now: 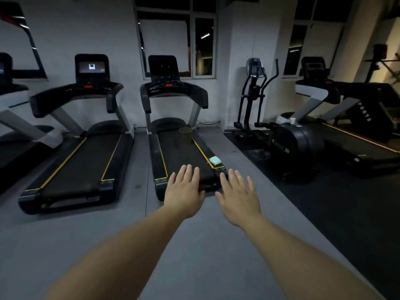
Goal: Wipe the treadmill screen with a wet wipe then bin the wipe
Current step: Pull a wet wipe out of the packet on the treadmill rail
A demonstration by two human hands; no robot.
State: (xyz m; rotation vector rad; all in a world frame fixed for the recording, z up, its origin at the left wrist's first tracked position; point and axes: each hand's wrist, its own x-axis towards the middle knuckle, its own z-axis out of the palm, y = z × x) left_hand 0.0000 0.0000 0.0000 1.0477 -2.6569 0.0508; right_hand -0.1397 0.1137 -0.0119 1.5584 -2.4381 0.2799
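Wipes pack beside bin.

Left hand covers part of the middle treadmill deck's rear end. Its screen is dark, contents unreadable. Far-left treadmill cut by frame edge. Pale green pack, probably wipes, label too small to read.
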